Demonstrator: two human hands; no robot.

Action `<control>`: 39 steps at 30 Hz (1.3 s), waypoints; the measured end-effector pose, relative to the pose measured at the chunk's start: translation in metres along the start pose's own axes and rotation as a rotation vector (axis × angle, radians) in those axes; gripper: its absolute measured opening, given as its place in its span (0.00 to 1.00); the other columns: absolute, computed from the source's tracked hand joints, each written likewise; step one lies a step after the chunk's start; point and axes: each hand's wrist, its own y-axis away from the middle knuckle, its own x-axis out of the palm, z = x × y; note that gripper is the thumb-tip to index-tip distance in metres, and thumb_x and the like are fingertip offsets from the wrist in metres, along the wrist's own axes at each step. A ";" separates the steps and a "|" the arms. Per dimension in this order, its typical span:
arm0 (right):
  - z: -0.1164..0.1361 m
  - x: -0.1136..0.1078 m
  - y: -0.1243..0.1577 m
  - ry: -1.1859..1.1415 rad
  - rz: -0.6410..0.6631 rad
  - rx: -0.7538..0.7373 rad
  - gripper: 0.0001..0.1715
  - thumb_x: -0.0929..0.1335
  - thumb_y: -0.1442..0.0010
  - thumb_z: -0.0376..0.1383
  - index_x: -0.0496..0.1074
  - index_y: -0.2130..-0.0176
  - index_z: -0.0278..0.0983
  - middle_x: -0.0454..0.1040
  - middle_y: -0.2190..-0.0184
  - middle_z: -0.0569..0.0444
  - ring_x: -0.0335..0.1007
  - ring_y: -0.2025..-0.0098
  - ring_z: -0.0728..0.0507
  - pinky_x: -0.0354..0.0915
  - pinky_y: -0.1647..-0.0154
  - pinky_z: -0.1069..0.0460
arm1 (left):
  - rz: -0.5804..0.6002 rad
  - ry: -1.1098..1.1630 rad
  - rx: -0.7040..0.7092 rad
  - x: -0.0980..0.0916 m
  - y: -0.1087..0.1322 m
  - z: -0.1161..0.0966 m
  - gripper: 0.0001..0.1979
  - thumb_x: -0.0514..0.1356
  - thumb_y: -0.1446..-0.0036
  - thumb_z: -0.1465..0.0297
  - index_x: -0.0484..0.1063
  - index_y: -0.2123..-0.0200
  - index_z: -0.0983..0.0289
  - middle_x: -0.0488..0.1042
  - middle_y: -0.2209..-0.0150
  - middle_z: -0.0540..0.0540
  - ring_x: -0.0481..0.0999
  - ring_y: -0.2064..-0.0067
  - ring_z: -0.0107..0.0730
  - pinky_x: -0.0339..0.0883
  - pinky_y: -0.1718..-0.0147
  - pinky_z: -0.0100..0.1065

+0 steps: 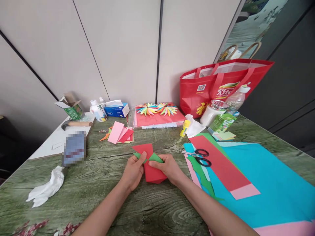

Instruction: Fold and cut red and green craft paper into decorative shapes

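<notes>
Between my hands is a folded red paper (154, 173) with green paper pieces (155, 158) against it. My left hand (135, 170) pinches its left side, thumb pressed on top over a green corner. My right hand (168, 167) grips the right side, its thumb lying across the red and green paper. Both hands are closed on the paper just above the table. Parts of the folds are hidden under my fingers. To the right, scissors (203, 157) with black handles rest on red and blue sheets, with a long red paper strip (221, 167) beside them.
Behind lie loose paper pieces (116, 132), a packet of red paper (159, 119) topped with paper stars, and a yellow glue stick (185, 127). A red bag (194, 95) stands back right. Left are a crumpled tissue (48, 186) and a hammer (77, 124). Large blue paper (268, 183) covers the right.
</notes>
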 end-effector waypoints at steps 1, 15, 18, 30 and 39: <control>0.000 0.000 0.000 0.003 0.015 0.010 0.26 0.71 0.60 0.52 0.60 0.82 0.35 0.56 0.84 0.62 0.46 0.81 0.54 0.45 0.81 0.57 | -0.018 -0.009 0.017 0.000 0.000 0.000 0.10 0.66 0.57 0.66 0.73 0.73 0.67 0.77 0.73 0.54 0.75 0.68 0.33 0.68 0.64 0.34; -0.003 0.006 0.002 0.120 -0.005 -0.170 0.23 0.67 0.53 0.51 0.62 0.83 0.36 0.62 0.83 0.59 0.59 0.79 0.49 0.58 0.76 0.53 | -0.109 -0.007 0.082 0.002 0.003 0.007 0.13 0.65 0.56 0.65 0.71 0.68 0.66 0.78 0.70 0.56 0.77 0.65 0.39 0.69 0.65 0.37; 0.000 0.000 0.002 0.091 0.105 -0.055 0.22 0.69 0.56 0.51 0.63 0.82 0.36 0.64 0.82 0.58 0.63 0.77 0.47 0.60 0.75 0.53 | -0.106 -0.108 0.099 0.001 0.003 0.008 0.14 0.65 0.56 0.64 0.72 0.68 0.67 0.78 0.70 0.56 0.76 0.67 0.38 0.69 0.67 0.35; -0.008 0.010 0.000 0.107 0.096 -0.108 0.29 0.67 0.55 0.54 0.54 0.85 0.37 0.53 0.86 0.62 0.44 0.81 0.53 0.45 0.80 0.56 | -0.071 -0.102 0.062 -0.007 0.000 0.010 0.11 0.66 0.57 0.66 0.74 0.72 0.68 0.78 0.73 0.55 0.74 0.72 0.31 0.66 0.70 0.30; 0.016 -0.010 0.006 -0.224 0.295 0.193 0.23 0.73 0.61 0.48 0.64 0.80 0.34 0.62 0.84 0.61 0.51 0.83 0.55 0.48 0.80 0.57 | 0.174 -0.145 -0.060 -0.003 0.004 -0.015 0.12 0.62 0.52 0.63 0.72 0.76 0.67 0.76 0.74 0.56 0.73 0.71 0.33 0.66 0.68 0.33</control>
